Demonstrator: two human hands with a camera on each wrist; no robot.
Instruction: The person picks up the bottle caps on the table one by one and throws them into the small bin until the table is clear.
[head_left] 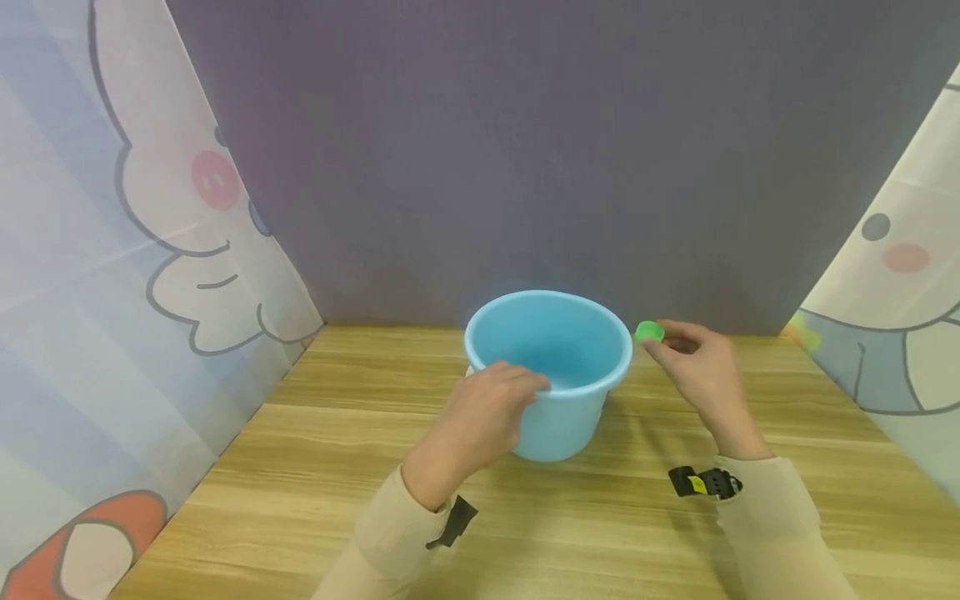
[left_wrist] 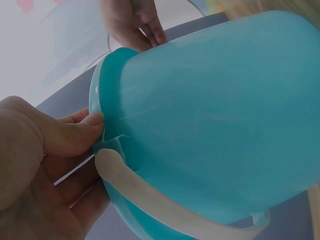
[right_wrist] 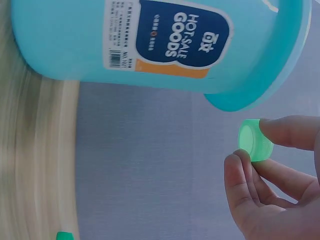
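A light blue plastic bucket [head_left: 558, 421] is at the middle of the table, its mouth facing up toward the head camera. My left hand [head_left: 491, 408] grips its near-left rim, the thumb [left_wrist: 75, 137] on the outer side. Close to that thumb, a white handle [left_wrist: 150, 200] hangs from the bucket's side. To the right of the bucket, my right hand [head_left: 701, 367] pinches a green ribbed bottle cap [right_wrist: 256, 140] between thumb and fingers. The cap is held just outside the rim, apart from it. The bucket's inner bottom is partly hidden by its near wall.
The wood-grain table [head_left: 300, 492] runs back to a dark grey panel [head_left: 525, 150]. Cartoon-printed curtains [head_left: 82, 292] flank both sides. A small green object [right_wrist: 65, 235] shows at the lower edge of the right wrist view. The bucket's side carries a printed label [right_wrist: 182, 35].
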